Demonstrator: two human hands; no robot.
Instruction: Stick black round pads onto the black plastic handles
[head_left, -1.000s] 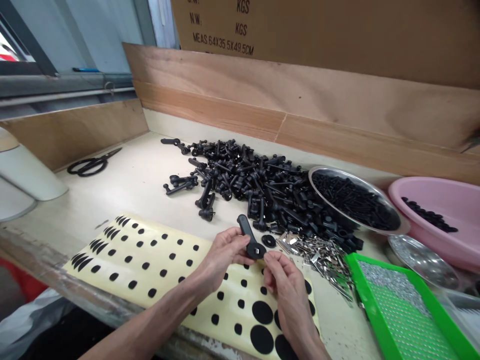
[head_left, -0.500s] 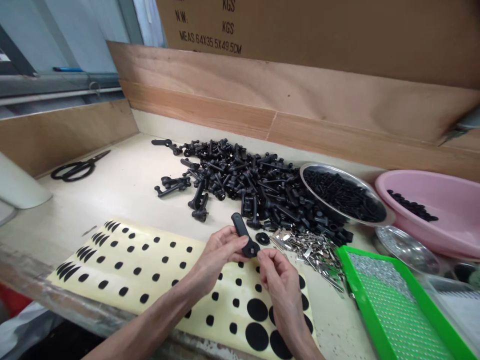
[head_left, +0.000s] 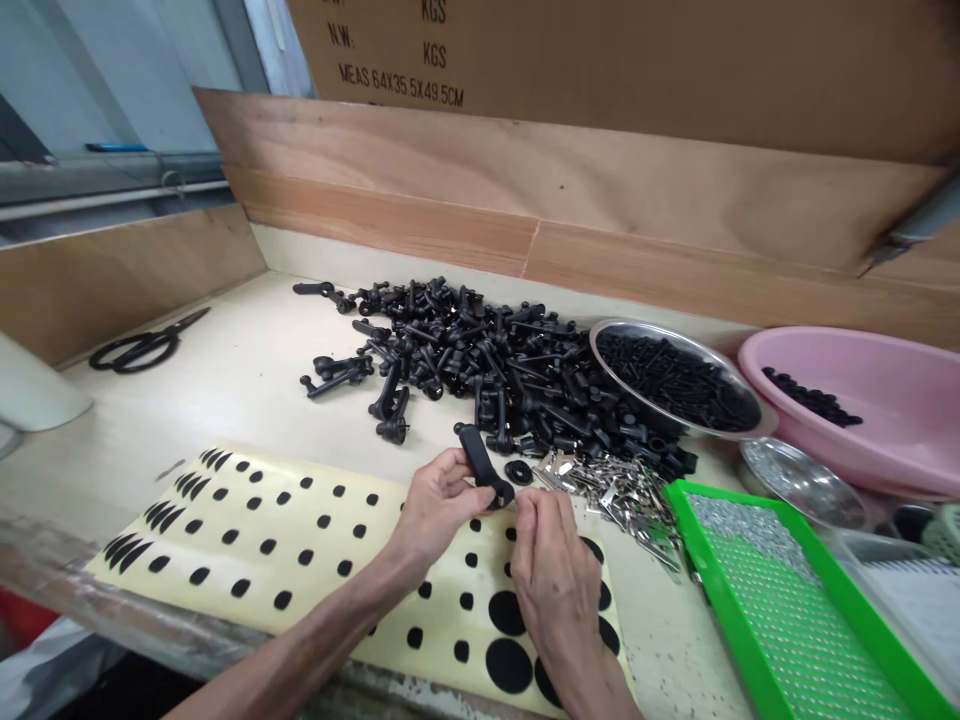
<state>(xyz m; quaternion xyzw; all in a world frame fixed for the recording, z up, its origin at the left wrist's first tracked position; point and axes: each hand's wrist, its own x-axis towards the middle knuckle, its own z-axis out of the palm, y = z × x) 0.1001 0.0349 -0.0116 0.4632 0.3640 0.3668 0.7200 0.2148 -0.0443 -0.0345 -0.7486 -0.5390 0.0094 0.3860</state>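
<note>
My left hand holds a black plastic crank handle between thumb and fingers, its long arm tilted up and away and its ring-shaped end toward my right hand. Close beside that end, my right hand is closed in a pinch; whatever lies in its fingertips is too small to make out. A small black round cap rests on the table just behind the hands. Beneath both forearms lies a yellowish backing sheet with rows of black stickers, small squarish ones and larger round ones.
Black crank parts are heaped at the back centre. Thin metal pieces lie to the right, beside a green tray of tiny shiny parts. Further right are a steel bowl, a pink basin and a small metal dish. Scissors lie left.
The handle has rolled in my left hand, so a small knob now shows at its far end. My right hand has turned, its fingers closer together. The view has shifted slightly.
</note>
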